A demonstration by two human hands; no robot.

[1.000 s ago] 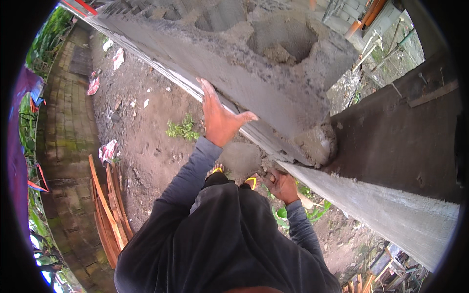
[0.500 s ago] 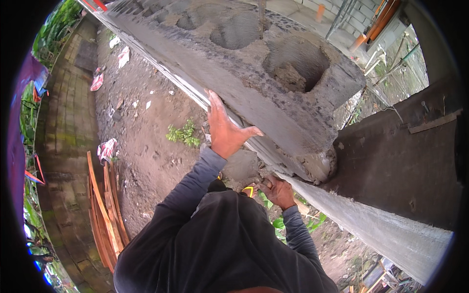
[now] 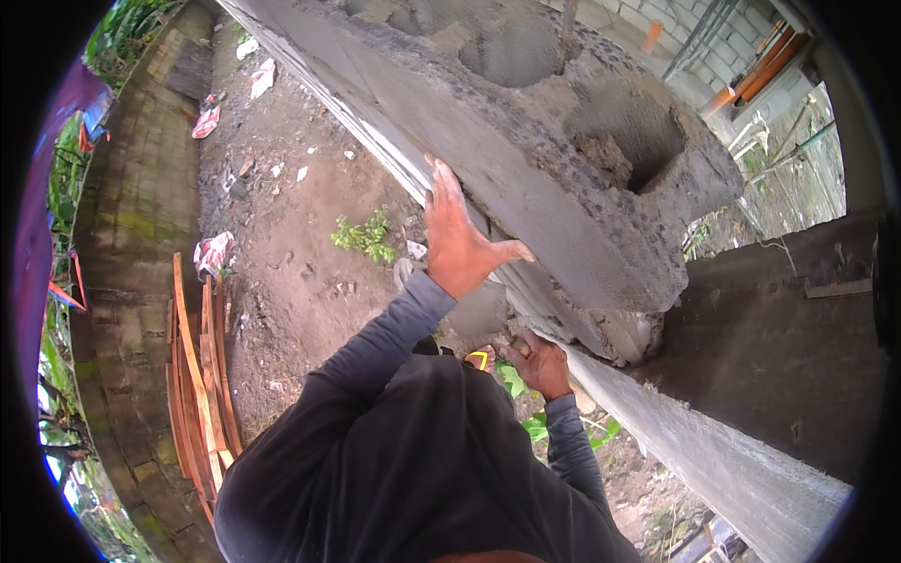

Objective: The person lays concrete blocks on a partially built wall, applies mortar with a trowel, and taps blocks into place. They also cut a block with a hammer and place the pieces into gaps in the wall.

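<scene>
My left hand (image 3: 460,246) is open, its fingers stretched along the side of a grey hollow concrete block wall (image 3: 526,192) and its thumb spread toward the block. The wall's side is coated with smooth wet mortar, and rough mortar (image 3: 631,336) bulges at the lower end corner. Lower down, my right hand (image 3: 544,368) is beside the wall's lower edge with its fingers curled in. Whatever those fingers hold, if anything, is hidden. A smooth grey patch (image 3: 477,310) lies between the two hands, close to the wall.
Deep cavities (image 3: 629,131) open in the block's top. A dark panel (image 3: 770,328) adjoins the block's end, above a pale concrete ledge (image 3: 713,450). Long wooden strips (image 3: 197,375) lie at left by a mossy block wall (image 3: 131,216). A small plant (image 3: 364,236) grows from the dirt.
The view has shifted, so the wall and ground appear farther right. Both hands keep nearly the same places against the wall, the left still spread and the right still curled.
</scene>
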